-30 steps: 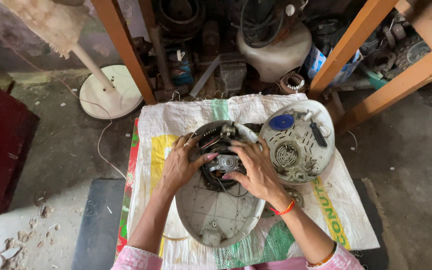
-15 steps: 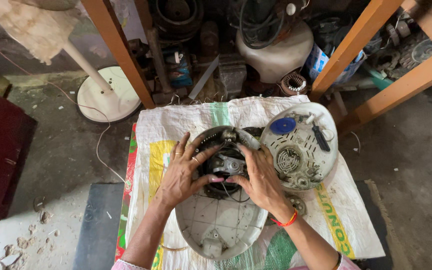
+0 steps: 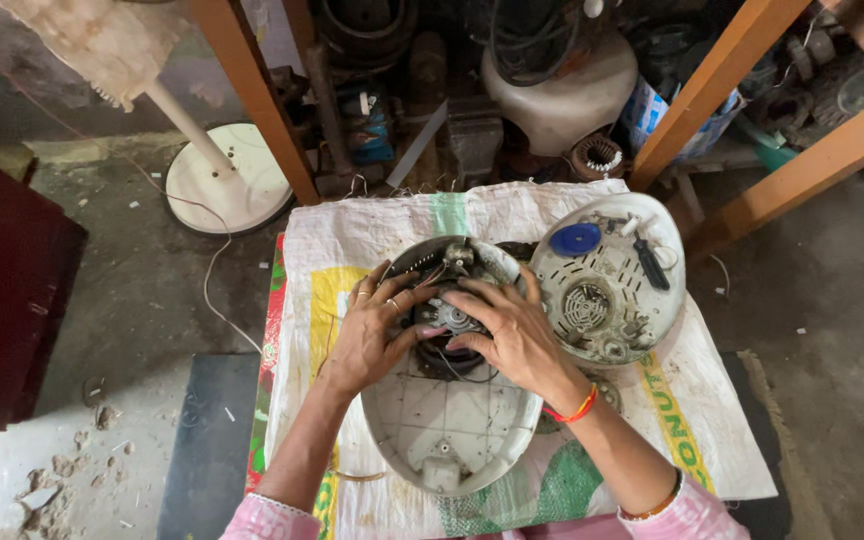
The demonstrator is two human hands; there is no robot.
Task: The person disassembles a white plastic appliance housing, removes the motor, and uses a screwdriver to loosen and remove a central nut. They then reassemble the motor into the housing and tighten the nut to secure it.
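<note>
Both hands down inside an oval white plastic housing (image 3: 452, 430) lying open side up on a woven sack (image 3: 372, 225) spread over the floor. Left hand (image 3: 372, 335) spread wide, fingers resting on the dark motor (image 3: 449, 325) at the far end of the shell; right hand (image 3: 507, 330) likewise open, fingers laid over the motor from the other side, nothing pinched or lifted. Probably light and fairly stiff as a shell, with thin rims prone to cracking; motor likely the dense, heavy part, best taken by its metal body rather than by the thin wires around it. Just right of the shell, a round white cover (image 3: 607, 280) with a blue disc (image 3: 575, 239) and a vent grille. Fastenings under the palms hidden; wire routing hard to make out; shelf clutter behind dim and cut off by the frame, and 2 wooden legs crossing it.
</note>
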